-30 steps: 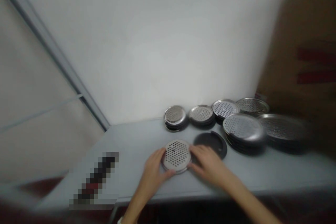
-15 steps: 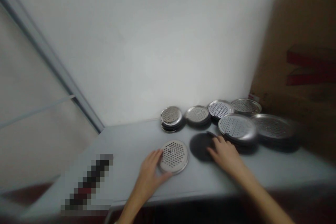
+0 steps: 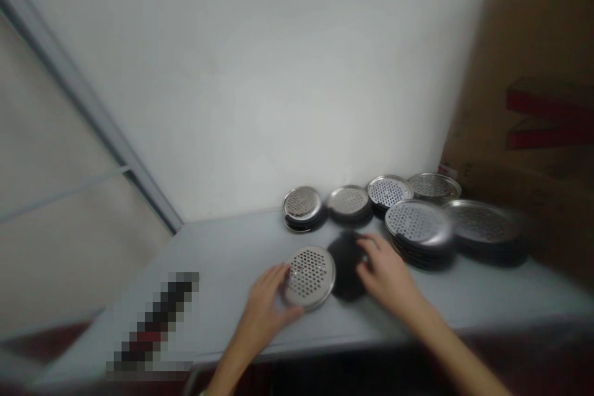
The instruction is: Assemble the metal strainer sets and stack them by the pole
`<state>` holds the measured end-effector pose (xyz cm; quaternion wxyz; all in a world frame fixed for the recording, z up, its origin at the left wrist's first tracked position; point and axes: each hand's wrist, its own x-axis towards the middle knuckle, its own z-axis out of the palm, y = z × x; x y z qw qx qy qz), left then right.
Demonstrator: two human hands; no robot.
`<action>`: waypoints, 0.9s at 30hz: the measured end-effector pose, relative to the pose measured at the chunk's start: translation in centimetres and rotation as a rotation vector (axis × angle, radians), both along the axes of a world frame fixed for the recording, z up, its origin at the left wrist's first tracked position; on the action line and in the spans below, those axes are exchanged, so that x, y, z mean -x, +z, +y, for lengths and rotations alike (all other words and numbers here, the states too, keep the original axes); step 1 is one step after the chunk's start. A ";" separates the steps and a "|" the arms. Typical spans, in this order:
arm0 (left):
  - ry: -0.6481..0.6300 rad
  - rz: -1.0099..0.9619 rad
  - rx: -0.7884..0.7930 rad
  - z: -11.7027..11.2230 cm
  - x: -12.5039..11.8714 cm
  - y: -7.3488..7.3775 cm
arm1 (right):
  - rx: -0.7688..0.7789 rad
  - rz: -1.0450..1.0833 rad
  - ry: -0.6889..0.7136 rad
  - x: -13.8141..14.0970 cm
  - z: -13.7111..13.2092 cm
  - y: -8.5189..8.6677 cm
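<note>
The left hand [image 3: 264, 303] is open, its fingers [image 3: 281, 275] resting against the left rim of a perforated metal disc [image 3: 309, 277] that lies flat on the table [image 3: 232, 253]. The right hand [image 3: 385, 275] is curved over a dark disc [image 3: 344, 266], just beside the metal one. The blur makes it hard to say whether the hand grips the dark disc or only touches it.

Just beyond the right hand stands a stack of metal discs [image 3: 417, 223], with a wider stack [image 3: 482, 223] to its right. Four more stacks [image 3: 348, 201] run in a row along the wall [image 3: 232, 74] behind them. Farther right stands a cardboard box [image 3: 520, 136] with red marks. Left of the left hand, a pixelated patch [image 3: 155, 328] hides whatever lies there.
</note>
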<state>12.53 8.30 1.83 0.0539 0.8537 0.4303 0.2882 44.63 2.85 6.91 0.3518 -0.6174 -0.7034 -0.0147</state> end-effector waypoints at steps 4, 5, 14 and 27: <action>-0.023 -0.011 0.040 -0.2 -0.1 0.3 | 0.098 0.134 0.123 1.6 0.1 -0.7; -0.026 -0.012 0.048 -0.3 -0.2 0.4 | 0.119 0.162 0.147 1.8 0.2 -1.0; -0.058 -0.035 0.054 -0.8 -0.6 1.1 | 0.154 0.280 0.205 2.0 1.1 -2.9; -0.060 -0.094 0.092 -0.7 -0.5 0.7 | 0.114 0.393 0.203 2.1 2.0 -5.1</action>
